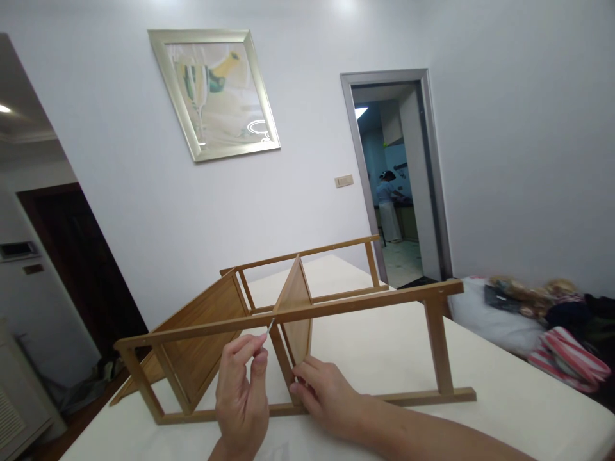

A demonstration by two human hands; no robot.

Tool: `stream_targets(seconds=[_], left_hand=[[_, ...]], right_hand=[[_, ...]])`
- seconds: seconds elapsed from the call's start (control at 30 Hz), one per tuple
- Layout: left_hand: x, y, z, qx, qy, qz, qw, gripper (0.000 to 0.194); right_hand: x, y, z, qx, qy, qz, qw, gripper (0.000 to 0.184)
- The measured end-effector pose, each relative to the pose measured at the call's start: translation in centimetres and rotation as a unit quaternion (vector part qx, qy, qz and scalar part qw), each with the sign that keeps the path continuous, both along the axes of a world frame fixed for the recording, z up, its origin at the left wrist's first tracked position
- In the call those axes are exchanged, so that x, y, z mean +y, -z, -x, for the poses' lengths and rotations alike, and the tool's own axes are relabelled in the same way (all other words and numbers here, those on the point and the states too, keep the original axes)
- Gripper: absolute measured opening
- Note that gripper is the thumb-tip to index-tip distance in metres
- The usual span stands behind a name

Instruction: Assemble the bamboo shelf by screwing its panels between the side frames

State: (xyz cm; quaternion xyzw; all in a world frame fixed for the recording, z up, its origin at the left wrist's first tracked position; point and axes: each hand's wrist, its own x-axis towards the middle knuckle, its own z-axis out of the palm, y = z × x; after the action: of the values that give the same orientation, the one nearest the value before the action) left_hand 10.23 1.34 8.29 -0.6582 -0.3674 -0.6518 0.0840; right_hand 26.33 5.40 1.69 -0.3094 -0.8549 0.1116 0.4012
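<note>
A wooden shelf rack [365, 301] lies on its side on the white table [379, 352], two panels standing upright between its side frames. My left hand [243, 390] pinches a thin metal tool, seemingly a hex key [270, 326], whose tip meets the near upper rail beside the middle panel [298, 301]. Most of the tool is hidden by the fingers. Lower down, my right hand [331, 394] is closed around the bottom end of the middle crosspiece and panel edge. The larger panel [211, 339] stands to the left.
Clothes and a striped cloth [569, 358] are piled beyond the table's right side. A person [388, 202] stands in the room through the doorway [343, 128]. A framed picture [263, 96] hangs on the wall. A pale cabinet [22, 390] is at the left.
</note>
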Motion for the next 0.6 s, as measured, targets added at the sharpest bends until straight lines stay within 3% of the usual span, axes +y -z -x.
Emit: stream_targets(seconds=[0.2, 0.37, 0.6], left_hand=[[-0.4, -0.5, -0.3, -0.006, -0.001, 0.001, 1.0, 0.022], [-0.5, -1.0, -0.4, -0.009, 0.017, 0.012, 1.0, 0.021], [-0.4, -1.3, -0.1, -0.01, 0.057, 0.045, 0.997, 0.019]], right_hand=[[0.0, 0.0, 0.0, 0.007, 0.002, 0.002, 1.0, 0.011], [0.1, 0.0, 0.1, 0.05, -0.009, 0.002, 0.999, 0.024], [0.0, 0.3, 0.1, 0.037, -0.011, 0.0, 0.999, 0.02]])
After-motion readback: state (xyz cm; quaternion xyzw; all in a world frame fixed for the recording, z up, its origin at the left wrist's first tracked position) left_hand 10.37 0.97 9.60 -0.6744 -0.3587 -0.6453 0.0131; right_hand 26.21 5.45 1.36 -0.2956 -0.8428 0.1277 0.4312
